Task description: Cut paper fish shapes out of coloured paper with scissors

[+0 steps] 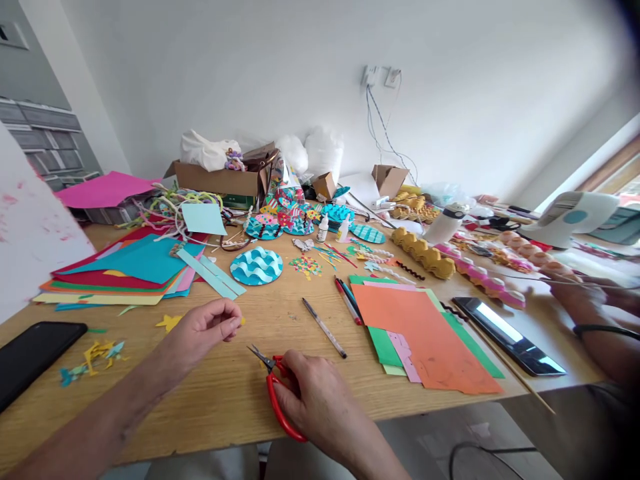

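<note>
My left hand point(213, 327) is closed over the wooden table point(210, 400), thumb pressed against the fingers. A tiny yellow piece point(243, 321) shows at its fingertips. Red-handled scissors point(280, 400) are gripped in my right hand point(313, 387), near the table's front edge. Their blades point up and left toward my left hand and look slightly parted. Beyond my left wrist lies a yellow star-like paper shape point(169, 323). A pen point(324, 327) rests beyond my right hand.
Paper scraps point(97, 358) and a black phone point(37, 353) lie left, below stacked coloured paper point(125, 263). Orange paper point(425, 333) and a dark tablet point(507, 333) lie right. A blue wavy disc point(256, 266) is ahead. Another person's hands point(575, 293) work at the far right.
</note>
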`<state>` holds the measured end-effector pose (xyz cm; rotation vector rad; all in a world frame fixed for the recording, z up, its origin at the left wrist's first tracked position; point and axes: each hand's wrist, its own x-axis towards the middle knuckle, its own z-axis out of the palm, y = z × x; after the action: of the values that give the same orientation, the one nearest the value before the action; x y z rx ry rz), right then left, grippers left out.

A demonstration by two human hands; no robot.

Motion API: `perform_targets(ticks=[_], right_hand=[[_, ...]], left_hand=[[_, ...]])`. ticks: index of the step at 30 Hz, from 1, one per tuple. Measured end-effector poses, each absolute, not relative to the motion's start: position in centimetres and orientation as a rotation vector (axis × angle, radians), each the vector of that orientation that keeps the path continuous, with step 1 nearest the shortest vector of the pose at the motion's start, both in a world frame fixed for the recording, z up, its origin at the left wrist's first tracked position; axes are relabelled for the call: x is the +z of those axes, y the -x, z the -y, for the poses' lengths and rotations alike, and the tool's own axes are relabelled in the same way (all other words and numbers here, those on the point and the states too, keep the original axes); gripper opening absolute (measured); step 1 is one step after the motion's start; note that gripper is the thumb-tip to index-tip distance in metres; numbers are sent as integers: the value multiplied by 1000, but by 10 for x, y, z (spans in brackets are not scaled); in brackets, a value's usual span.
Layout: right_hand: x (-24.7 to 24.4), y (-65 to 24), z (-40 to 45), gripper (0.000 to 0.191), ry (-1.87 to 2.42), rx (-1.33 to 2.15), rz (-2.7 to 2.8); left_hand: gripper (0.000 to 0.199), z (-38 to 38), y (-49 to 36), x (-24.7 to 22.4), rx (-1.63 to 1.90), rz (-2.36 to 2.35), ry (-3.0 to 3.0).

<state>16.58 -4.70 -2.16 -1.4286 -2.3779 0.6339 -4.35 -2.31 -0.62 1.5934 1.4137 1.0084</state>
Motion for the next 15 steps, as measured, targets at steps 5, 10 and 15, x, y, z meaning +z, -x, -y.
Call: perform_targets(ticks=[5,10,15], right_hand=[[-38,-168,43,12,1389,741,2205],[-59,-170,39,12,1359,805,2036],[-98,-171,32,24,1189,691,2004]], left_hand=[[17,-42,17,12,737,-1353,-1887],[20,-119,-29,4,420,-1353,-2088],[32,-168,-60,-15,219,-1394,-2215]])
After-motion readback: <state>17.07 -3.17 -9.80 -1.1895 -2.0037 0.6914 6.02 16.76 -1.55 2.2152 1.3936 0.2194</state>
